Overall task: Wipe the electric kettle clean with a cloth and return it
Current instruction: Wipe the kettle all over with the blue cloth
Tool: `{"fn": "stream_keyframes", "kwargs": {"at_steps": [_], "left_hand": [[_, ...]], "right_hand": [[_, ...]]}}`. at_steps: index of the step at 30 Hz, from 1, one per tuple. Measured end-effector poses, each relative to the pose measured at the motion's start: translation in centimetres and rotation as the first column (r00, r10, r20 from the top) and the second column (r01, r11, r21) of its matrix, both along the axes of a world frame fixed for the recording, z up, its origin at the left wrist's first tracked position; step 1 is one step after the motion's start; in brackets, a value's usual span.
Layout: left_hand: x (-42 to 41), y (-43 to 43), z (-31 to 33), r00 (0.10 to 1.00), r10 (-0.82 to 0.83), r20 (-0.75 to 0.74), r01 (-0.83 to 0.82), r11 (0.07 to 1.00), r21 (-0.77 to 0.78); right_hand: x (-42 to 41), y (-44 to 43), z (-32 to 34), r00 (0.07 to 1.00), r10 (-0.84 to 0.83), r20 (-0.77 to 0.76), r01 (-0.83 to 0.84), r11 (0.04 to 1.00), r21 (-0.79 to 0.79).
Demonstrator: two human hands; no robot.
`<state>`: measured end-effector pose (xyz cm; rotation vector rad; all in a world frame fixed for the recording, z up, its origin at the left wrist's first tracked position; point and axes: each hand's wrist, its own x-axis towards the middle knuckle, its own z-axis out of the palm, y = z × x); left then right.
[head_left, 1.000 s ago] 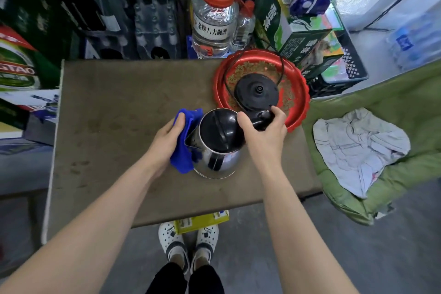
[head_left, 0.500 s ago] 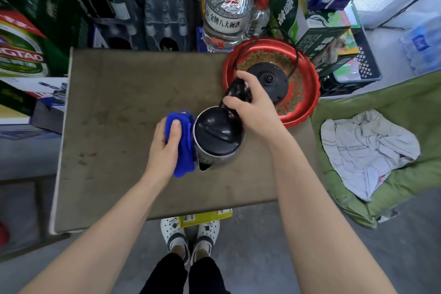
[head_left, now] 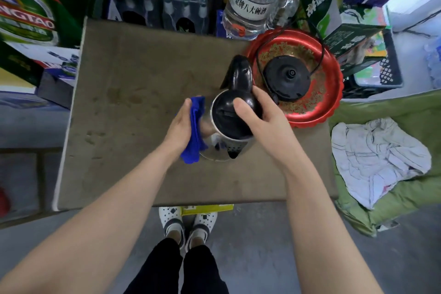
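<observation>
**Kettle turned, wiping carries on along the side wall**

Since a moment ago the right hand (head_left: pixel 260 117) has left the handle (head_left: pixel 239 74) and now rests over the black lid, fingers curled down around the top of the electric kettle (head_left: pixel 229 131) and gripping it. That handle, earlier pointing toward the red tray (head_left: pixel 334 100), now points away from the person, and the spout faces them, so the kettle has been rotated on the spot. It stands upright on the brown table (head_left: pixel 133 74), just beside the tray, not on it.

Pressed against the kettle's left flank is the blue cloth (head_left: pixel 194 136), held under the left hand (head_left: pixel 181 126), whose fingers lie closed over the folded fabric.

Turning the body likely brings a fresh stretch of steel under the cloth, which suggests the wipe is midway round. Returning it comes later: the black base (head_left: pixel 287 77) sits empty in the tray, its cord looping over the rim
</observation>
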<state>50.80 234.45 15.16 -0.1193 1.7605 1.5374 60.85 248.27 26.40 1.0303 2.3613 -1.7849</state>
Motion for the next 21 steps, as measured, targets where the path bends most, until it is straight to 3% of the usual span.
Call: {"fn": "stream_keyframes", "kwargs": {"at_steps": [1, 3, 8, 10, 15, 17, 19, 21], "left_hand": [[0.2, -0.3, -1.0, 0.997, 0.022, 0.069, -0.018, 0.998, -0.055], [0.8, -0.8, -1.6, 0.997, 0.022, 0.068, -0.016, 0.997, -0.079], [1.0, 1.0, 3.5, 0.931, -0.045, -0.362, 0.089, 0.99, 0.107], [1.0, 1.9, 4.3, 0.895, -0.061, -0.442, 0.111, 0.99, 0.088], [1.2, -0.4, 1.9, 0.934, -0.125, -0.334, 0.058, 0.977, -0.204], [1.8, -2.3, 2.0, 0.929, -0.174, -0.328, 0.099, 0.967, -0.233], [2.5, -3.5, 3.0, 0.951, -0.121, -0.286, 0.082, 0.986, -0.145], [3.1, -4.0, 5.1, 0.996, 0.031, -0.085, -0.026, 0.998, 0.064]], "right_hand": [[-0.2, 0.8, -0.3, 0.999, 0.041, 0.004, -0.041, 0.999, -0.011], [-0.4, 2.4, -0.4, 0.993, 0.118, 0.019, -0.117, 0.991, -0.059], [-1.5, 5.1, 0.2, 0.967, 0.245, 0.077, -0.238, 0.967, -0.086], [-1.8, 5.6, 0.4, 0.955, 0.289, 0.074, -0.281, 0.954, -0.099], [-1.3, 4.9, 0.5, 0.952, 0.3, 0.058, -0.296, 0.952, -0.072], [-0.7, 3.4, 0.6, 0.981, 0.189, 0.039, -0.193, 0.969, 0.157], [0.4, 1.1, 0.6, 0.989, 0.072, -0.127, 0.016, 0.809, 0.587], [1.8, -2.8, 0.4, 0.958, 0.091, -0.271, 0.148, 0.653, 0.743]]}}
